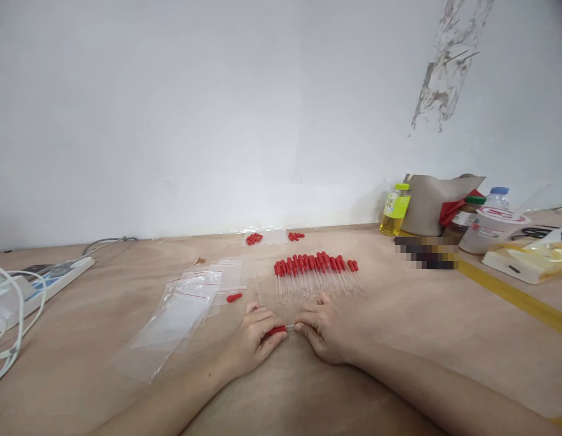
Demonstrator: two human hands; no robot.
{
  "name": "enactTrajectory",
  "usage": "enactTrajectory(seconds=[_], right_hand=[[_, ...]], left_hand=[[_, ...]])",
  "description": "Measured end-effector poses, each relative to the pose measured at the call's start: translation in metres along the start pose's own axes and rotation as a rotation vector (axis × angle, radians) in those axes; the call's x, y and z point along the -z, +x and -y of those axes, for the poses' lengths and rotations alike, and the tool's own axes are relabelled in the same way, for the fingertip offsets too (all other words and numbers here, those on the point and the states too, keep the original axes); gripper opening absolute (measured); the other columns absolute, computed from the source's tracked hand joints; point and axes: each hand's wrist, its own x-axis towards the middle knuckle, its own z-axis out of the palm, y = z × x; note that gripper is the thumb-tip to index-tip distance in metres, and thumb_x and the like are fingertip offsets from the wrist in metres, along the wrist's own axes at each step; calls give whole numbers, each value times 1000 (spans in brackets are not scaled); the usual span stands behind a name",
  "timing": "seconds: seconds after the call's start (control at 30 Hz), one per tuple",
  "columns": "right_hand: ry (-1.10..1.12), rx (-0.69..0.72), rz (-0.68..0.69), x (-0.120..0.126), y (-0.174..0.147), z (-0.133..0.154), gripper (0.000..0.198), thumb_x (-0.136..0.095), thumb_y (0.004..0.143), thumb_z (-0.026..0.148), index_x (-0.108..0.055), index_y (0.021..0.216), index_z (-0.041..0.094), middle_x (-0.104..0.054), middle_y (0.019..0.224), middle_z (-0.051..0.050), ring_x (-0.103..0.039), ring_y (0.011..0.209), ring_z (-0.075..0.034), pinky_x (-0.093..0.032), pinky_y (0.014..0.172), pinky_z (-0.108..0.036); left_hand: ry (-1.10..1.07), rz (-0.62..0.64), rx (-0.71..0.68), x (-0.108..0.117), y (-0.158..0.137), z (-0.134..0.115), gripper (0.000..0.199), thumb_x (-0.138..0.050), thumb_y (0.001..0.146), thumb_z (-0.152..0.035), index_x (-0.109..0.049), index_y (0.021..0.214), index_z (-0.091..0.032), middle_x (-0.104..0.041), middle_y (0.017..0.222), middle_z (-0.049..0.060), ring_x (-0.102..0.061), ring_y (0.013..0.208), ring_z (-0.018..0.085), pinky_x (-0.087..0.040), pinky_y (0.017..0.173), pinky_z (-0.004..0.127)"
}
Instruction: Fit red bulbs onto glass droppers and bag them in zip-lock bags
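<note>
Red bulb (276,330) at lower centre, pinched in the left hand (261,333); the right hand (321,330) grips the tube (290,327). Looks like the joining step, calling for a straight, gentle push.

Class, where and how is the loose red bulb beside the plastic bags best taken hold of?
Pinch the loose red bulb across its middle, probably best from above and the right: it lies on its side, elongated and uncovered on top, with plastic bags just to its left.
</note>
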Motion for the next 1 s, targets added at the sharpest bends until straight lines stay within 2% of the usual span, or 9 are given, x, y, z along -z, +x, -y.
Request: enactTrajectory(seconds=[0.13, 0.33, 0.43, 0.5, 0.6, 0.73, 0.87, 1.0], right_hand=[[-1, -28, 38, 2, 1, 2, 22, -40, 84, 19, -57, 69, 17, -57, 68, 1, -44, 61, -10, -24, 67, -28], [-96, -9, 13, 11, 3, 10, 22, -39, 85, 19, -61, 86, 20, -60, 78, -3, -50, 74, -14, -27, 68, -29], [-138, -26, 29, 16, 1, 13, 18, -44, 81, 17, -61, 80, 20, -62, 77, -3, -51, 77, -16, -29, 71, -30], [-111, -91, 34, 19, 1, 11, 17, -45, 79, 17, -62, 75, 19, -63, 75, -3, -53, 75, -16, -31, 71, -30], [39, -281, 30, 22, 10, 1, 17, -46, 77, 19, -62, 73, 18, -65, 72, -2, -55, 66, -13, -35, 63, -25], [190, -545, 36, 20, 38, -15, 19, -48, 73, 22, -59, 58, 17, -62, 60, -1, -54, 57, -12, -33, 51, -21], [80, -649, -29, 4, 75, -14, 25, -47, 73, 29, -58, 55, 18, -63, 61, -2, -57, 63, -15, -36, 60, -25], [-113, -652, 22, -20, 104, -2, 29, -44, 76, 35, -62, 63, 17, -66, 70, -6, -59, 72, -20, -33, 76, -36]], left_hand=[[21, -6, -10, 0, 2, 2, 12, -45, 86, -21, -57, 85, -19, -62, 76, 0, -54, 70, 13, -29, 77, 33], [143, -81, -6, 8, 4, 6, 15, -45, 87, -24, -59, 86, -21, -65, 81, 0, -54, 76, 15, -28, 79, 34], [189, -93, -16, 14, 4, 7, 15, -45, 87, -24, -58, 93, -23, -65, 88, 1, -54, 80, 16, -29, 81, 34], [238, -146, 29, 18, 2, 12, 18, -47, 86, -25, -55, 102, -23, -62, 96, 3, -53, 88, 18, -30, 84, 35], [317, -217, 168, 26, -2, 28, 28, -50, 82, -29, -51, 109, -21, -57, 106, 7, -49, 98, 23, -33, 84, 37], [333, -191, 334, 34, -10, 58, 23, -51, 80, -34, -56, 97, -20, -57, 96, 6, -51, 90, 23, -40, 79, 36], [292, -155, 409, 35, -14, 73, 22, -49, 81, -35, -60, 92, -19, -56, 89, 5, -53, 86, 22, -42, 76, 35], [267, -185, 440, 32, -14, 73, 19, -48, 81, -28, -63, 86, -17, -56, 85, 6, -54, 82, 21, -44, 74, 33]])
